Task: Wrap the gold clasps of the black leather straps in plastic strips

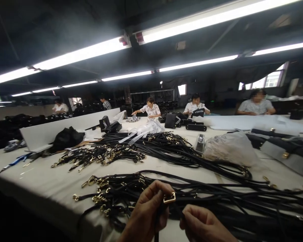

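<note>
My left hand (147,211) is closed round a black strap and pinches its gold buckle (169,198) between thumb and forefinger. My right hand (202,225), just to the right, is curled shut on the same black strap (175,215) below the buckle. Both hands hover at the near edge of a pale work table (47,181), right over a heap of black straps with gold clasps (111,193). A second heap of straps (98,156) lies further back to the left, and a long bundle (166,148) stretches across the middle.
A clear plastic bag (228,148) and a tape dispenser (200,143) sit right of centre. Black bags (67,137) and a white divider board (65,126) stand at the left. Several seated people work at the far end of the table, with black handbags (171,120) before them.
</note>
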`<action>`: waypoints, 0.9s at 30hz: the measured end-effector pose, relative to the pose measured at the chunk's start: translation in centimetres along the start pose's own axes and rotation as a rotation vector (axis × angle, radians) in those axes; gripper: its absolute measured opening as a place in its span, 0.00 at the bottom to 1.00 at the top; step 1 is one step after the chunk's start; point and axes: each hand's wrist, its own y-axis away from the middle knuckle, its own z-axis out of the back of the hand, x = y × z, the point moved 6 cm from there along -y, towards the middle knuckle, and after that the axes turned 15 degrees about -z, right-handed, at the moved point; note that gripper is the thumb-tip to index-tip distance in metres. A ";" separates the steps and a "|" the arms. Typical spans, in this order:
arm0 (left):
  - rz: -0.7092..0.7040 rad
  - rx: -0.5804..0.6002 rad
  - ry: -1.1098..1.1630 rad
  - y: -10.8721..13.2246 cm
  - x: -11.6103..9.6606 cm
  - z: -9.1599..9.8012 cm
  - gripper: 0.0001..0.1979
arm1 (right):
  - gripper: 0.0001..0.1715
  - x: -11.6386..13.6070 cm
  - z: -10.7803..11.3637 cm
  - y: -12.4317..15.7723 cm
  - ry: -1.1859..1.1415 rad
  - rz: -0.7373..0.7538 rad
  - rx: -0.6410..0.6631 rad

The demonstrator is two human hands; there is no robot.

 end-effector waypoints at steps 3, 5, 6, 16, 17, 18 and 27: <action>0.055 -0.007 0.068 0.8 3.6 0.3 0.15 | 0.33 -1.1 0.3 0.0 -0.003 0.018 -0.017; 0.089 0.015 0.066 1.0 5.4 0.6 0.17 | 0.34 -1.2 0.1 0.2 0.024 0.003 -0.030; 0.078 0.018 0.030 1.0 5.9 0.9 0.19 | 0.34 -1.1 0.1 0.3 0.039 0.001 -0.057; 0.070 -0.059 -0.067 0.6 6.7 3.8 0.21 | 0.39 -1.7 3.0 0.2 0.171 -0.028 -0.315; 0.075 -0.081 -0.026 0.6 6.7 4.0 0.21 | 0.39 -2.3 3.5 0.1 0.185 -0.052 -0.304; 0.075 -0.095 0.011 0.7 6.7 4.2 0.22 | 0.39 -2.8 4.0 0.1 0.188 -0.076 -0.296; 0.129 -0.025 0.021 0.7 8.5 3.4 0.22 | 0.38 -2.8 3.0 -0.6 0.188 -0.113 -0.238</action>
